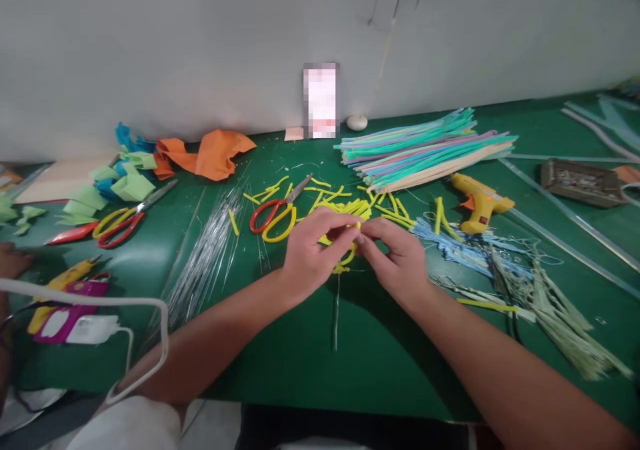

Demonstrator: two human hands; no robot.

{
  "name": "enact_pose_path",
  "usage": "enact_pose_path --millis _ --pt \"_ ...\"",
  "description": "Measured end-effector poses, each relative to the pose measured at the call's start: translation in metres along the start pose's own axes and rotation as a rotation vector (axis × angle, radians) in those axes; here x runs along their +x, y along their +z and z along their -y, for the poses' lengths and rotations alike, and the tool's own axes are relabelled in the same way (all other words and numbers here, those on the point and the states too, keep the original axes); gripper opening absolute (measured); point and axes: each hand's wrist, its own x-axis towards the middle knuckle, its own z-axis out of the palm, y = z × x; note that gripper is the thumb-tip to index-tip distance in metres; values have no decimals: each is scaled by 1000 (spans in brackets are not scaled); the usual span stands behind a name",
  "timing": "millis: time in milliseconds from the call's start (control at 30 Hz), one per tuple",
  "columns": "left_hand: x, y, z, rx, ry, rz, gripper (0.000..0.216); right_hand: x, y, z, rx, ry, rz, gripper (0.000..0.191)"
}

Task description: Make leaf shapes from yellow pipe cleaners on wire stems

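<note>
My left hand (317,250) and my right hand (397,253) meet at the fingertips over the green table. Both are closed in a pinch on a yellow pipe cleaner (358,225), of which only a bit shows between the fingers. Beneath them a curved yellow piece (345,261) shows, and a thin wire stem (337,317) hangs down from it; how it joins the held piece is hidden. Just behind the hands lies a pile of short yellow pipe cleaner pieces (357,207). Left of the pile, scissors (283,213) with red and yellow handles rest, blades pointing away.
Clear wires (210,257) lie at left, near more scissors (127,220) and a purple power strip (73,310). A white cable (90,291) crosses my left arm. Behind are long pipe cleaners (425,153); at right, a yellow glue gun (480,203). Another person's hand (13,260) shows far left.
</note>
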Motion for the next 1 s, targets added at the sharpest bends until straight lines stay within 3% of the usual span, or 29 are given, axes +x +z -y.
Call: enact_pose_path --millis 300,600,867,1000 --pt "-1 -2 0 83 80 -70 9 2 2 -3 -22 15 75 11" --pt "2 -5 -1 67 95 -31 3 3 12 -18 -235 321 480 15" --pt "10 -17 2 -62 -23 -55 4 6 14 -16 -344 412 616 14" --pt "13 -23 4 -81 -1 -88 3 8 15 -15 -359 440 646 17"
